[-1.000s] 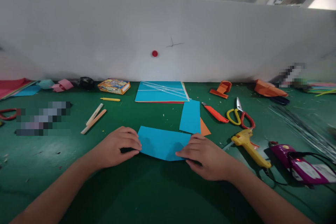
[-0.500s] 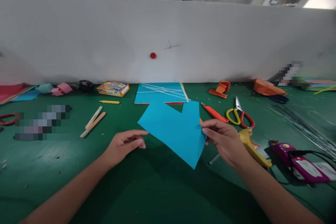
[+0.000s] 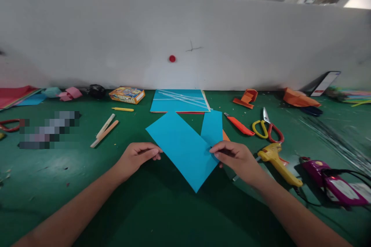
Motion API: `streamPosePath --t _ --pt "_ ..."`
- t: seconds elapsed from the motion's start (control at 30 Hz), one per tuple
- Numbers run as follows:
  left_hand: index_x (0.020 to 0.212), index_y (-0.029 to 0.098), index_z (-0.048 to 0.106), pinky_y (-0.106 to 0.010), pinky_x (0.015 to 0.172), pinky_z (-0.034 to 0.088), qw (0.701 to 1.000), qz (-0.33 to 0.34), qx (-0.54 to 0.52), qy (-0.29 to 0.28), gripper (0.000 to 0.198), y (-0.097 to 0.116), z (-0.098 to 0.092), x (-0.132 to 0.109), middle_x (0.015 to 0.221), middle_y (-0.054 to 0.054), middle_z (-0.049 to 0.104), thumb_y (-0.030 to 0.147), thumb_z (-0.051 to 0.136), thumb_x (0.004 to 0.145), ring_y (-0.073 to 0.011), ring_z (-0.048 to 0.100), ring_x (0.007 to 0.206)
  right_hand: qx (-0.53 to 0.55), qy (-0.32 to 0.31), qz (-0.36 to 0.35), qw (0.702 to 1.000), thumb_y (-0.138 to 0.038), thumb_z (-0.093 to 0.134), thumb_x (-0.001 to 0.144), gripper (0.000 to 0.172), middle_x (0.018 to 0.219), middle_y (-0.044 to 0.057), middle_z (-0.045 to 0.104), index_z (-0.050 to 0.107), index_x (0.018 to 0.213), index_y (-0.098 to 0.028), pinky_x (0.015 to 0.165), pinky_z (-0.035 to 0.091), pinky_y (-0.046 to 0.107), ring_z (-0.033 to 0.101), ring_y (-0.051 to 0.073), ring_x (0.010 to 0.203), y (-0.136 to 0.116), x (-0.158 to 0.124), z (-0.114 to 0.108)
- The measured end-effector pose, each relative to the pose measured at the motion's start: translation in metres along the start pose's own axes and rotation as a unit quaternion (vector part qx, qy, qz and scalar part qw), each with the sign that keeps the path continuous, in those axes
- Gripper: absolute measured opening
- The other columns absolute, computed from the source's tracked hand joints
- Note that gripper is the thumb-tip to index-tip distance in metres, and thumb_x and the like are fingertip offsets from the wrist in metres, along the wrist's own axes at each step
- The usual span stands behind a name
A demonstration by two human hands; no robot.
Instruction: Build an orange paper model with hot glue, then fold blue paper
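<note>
A blue sheet of paper [image 3: 182, 146] is tilted in front of me above the table, one corner pointing down towards me. My right hand [image 3: 236, 158] pinches its right side between thumb and fingers. My left hand [image 3: 140, 160] has thumb and fingers closed at the sheet's left edge. Beyond the right hand, a second blue paper piece [image 3: 213, 125] lies partly under the sheet, with a bit of orange [image 3: 225, 136] showing beside it. Farther back lies a stack of blue paper [image 3: 176, 102] with thin pale strips across it.
To the right are an orange utility knife [image 3: 239, 124], scissors [image 3: 268, 125], a yellow glue gun [image 3: 279, 164] and a purple device [image 3: 333, 181] with a cable. Wooden sticks [image 3: 106, 133], a yellow pen [image 3: 123, 109] and a small box [image 3: 126, 95] lie left. A white partition [image 3: 101, 38] stands behind.
The sheet has turned and shifted left, its lower corner now nearer me. My left thumb and fingers have closed at its edge. The right hand has moved slightly left with the sheet.
</note>
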State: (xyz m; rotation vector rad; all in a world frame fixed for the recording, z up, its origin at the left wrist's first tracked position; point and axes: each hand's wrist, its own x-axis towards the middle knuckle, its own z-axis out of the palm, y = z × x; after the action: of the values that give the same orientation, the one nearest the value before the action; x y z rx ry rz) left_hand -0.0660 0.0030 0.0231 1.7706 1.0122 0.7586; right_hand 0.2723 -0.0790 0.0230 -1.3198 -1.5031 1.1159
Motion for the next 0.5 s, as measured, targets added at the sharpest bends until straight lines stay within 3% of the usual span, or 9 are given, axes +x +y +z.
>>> streamPosePath --t 0.13,0.27,0.37,0.5 --pt "0.079 0.020 0.080 -0.029 0.071 0.060 1.000 0.008 -0.001 -0.008 0.030 -0.002 0.000 0.000 0.079 -0.005 0.080 0.047 0.072 0.085 -0.0185 0.072 0.071 -0.120 -0.061 -0.020 0.991 -0.039 0.063 0.096 0.022 0.104 0.006 0.075 0.078 0.107 -0.026 0.071 0.055 0.033 0.067 0.021 0.085 -0.003 -0.003 0.006" --pt "0.094 0.022 0.082 -0.037 0.086 0.061 0.998 0.042 0.009 -0.038 0.029 -0.003 0.002 0.001 0.105 -0.008 0.080 0.048 0.069 0.088 -0.0240 0.074 0.093 -0.195 -0.124 -0.062 0.971 -0.034 0.060 0.100 0.023 0.113 0.006 0.075 0.076 0.116 -0.029 0.078 0.055 0.033 0.067 0.023 0.101 -0.007 -0.006 0.012" --pt "0.111 0.024 0.080 -0.042 0.100 0.056 0.988 0.107 0.097 -0.062 0.029 -0.001 0.006 -0.004 0.123 -0.010 0.074 0.043 0.065 0.093 -0.0274 0.069 0.113 -0.230 -0.175 -0.111 0.951 -0.031 0.058 0.102 0.024 0.115 0.006 0.074 0.073 0.121 -0.029 0.087 0.052 0.036 0.065 0.023 0.104 -0.009 -0.007 0.014" --pt "0.135 0.031 0.067 -0.053 0.111 0.045 0.941 0.176 0.274 -0.093 0.041 0.008 0.020 -0.019 0.143 -0.009 0.061 0.040 0.065 0.095 -0.0345 0.052 0.133 -0.262 -0.236 -0.137 0.926 -0.034 0.057 0.104 0.036 0.119 0.009 0.072 0.062 0.138 -0.025 0.088 0.050 0.038 0.063 0.025 0.103 -0.012 -0.010 0.017"
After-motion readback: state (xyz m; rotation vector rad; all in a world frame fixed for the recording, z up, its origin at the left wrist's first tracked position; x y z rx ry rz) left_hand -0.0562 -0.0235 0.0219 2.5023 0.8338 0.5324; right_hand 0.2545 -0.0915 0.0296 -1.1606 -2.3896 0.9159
